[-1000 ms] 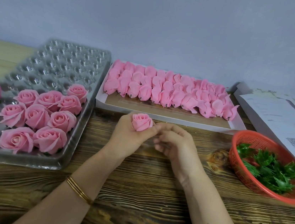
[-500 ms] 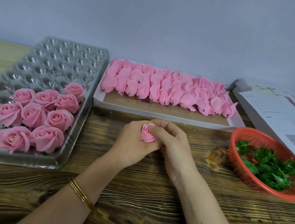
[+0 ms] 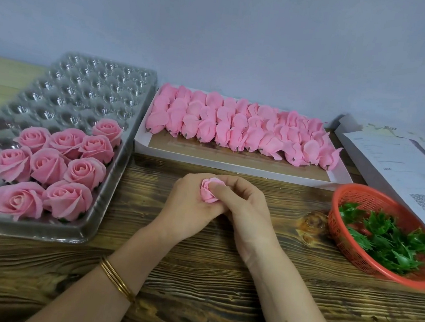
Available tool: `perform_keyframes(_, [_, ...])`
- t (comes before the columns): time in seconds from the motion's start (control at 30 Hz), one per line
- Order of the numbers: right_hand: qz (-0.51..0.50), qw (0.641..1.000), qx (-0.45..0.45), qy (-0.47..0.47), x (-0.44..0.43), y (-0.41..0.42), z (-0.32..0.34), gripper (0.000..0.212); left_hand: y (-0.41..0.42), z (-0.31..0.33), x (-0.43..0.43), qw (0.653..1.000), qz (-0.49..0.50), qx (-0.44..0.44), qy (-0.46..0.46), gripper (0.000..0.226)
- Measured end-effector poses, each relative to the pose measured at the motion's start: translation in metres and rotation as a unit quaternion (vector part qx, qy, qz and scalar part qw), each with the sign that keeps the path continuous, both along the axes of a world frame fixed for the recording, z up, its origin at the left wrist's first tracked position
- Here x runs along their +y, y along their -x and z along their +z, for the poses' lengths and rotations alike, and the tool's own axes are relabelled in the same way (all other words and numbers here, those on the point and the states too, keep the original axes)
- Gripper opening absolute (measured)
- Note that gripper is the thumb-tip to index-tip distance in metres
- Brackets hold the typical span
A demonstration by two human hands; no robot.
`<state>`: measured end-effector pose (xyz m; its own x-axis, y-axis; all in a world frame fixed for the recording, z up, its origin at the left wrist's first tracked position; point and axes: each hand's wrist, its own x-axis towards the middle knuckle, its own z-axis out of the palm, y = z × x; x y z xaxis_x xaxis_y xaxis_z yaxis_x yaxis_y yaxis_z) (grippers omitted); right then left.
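Observation:
A small pink rose head (image 3: 208, 191) sits between both hands over the middle of the wooden table. My left hand (image 3: 187, 206) grips it from the left and below. My right hand (image 3: 243, 204) curls round it from the right, thumb pressed across its front petals. Most of the flower is hidden by the fingers. A clear plastic cup tray (image 3: 86, 86) on the left holds several finished pink roses (image 3: 53, 165). A white box (image 3: 232, 163) behind my hands holds rows of closed pink buds (image 3: 236, 129).
A red mesh basket (image 3: 362, 195) with green leaf pieces (image 3: 389, 241) stands at the right. White printed paper packaging (image 3: 404, 163) lies behind it by the wall. A gold bangle (image 3: 116, 280) is on my left wrist.
The rose was held up in my left fingers alone; my right hand has closed over it, and both hands have lowered slightly together.

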<state>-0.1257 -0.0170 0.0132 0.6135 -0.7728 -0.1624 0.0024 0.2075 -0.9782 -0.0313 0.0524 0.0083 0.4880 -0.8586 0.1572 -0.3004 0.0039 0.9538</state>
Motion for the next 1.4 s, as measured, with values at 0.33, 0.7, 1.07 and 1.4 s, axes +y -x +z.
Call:
perform_keyframes(0.33, [-0.014, 0.998, -0.039, -0.036, -0.003, -0.001, -0.004, 0.030, -0.002, -0.001, -0.002, 0.996, 0.076, 0.036, -0.014, 0.013])
perform_keyframes(0.7, [0.030, 0.983, 0.016, 0.180, 0.011, -0.003, -0.007, 0.033, 0.000, 0.012, 0.000, 0.961, 0.101, 0.255, 0.034, 0.009])
perform_keyframes(1.07, [-0.034, 0.974, 0.039, 0.220, 0.018, -0.010, -0.015, 0.024, -0.002, 0.008, -0.004, 0.949, 0.075, 0.299, 0.060, 0.021])
perform_keyframes(1.4, [0.045, 0.995, -0.021, 0.086, 0.013, -0.005, -0.008, 0.016, -0.012, 0.010, 0.001, 0.947, -0.006, 0.319, 0.033, 0.010])
